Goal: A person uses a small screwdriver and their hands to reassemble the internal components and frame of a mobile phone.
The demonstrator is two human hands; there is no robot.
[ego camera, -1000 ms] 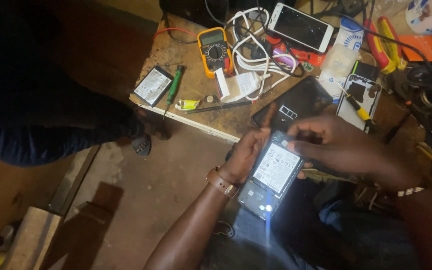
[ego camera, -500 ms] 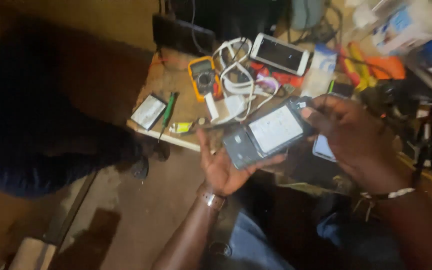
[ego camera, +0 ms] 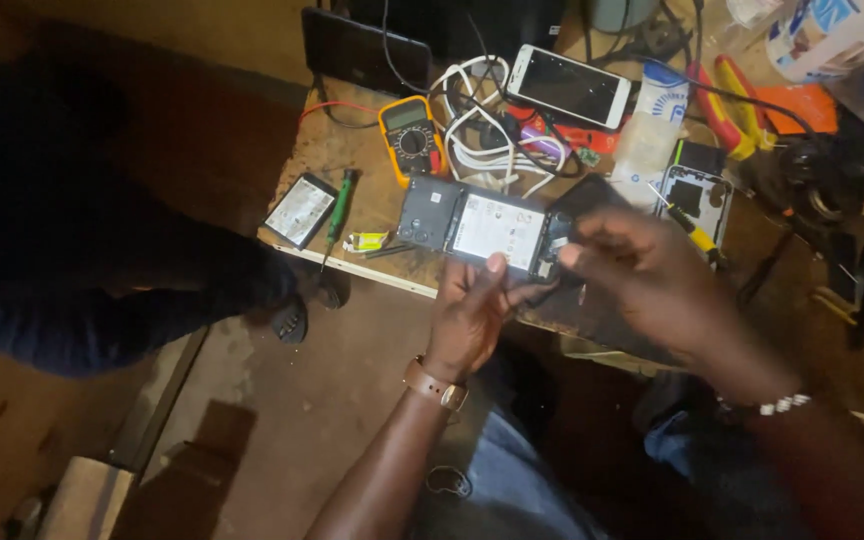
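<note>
While the opened dark phone with its white battery (ego camera: 487, 228) is gripped from below by the left hand (ego camera: 472, 320) (just above the bench's near edge), its right end is pinched by right fingertips (ego camera: 574, 252); steadiness is needed.

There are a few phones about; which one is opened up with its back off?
The dark phone held in both hands, battery showing. The white phone lies closed on the bench.
</note>
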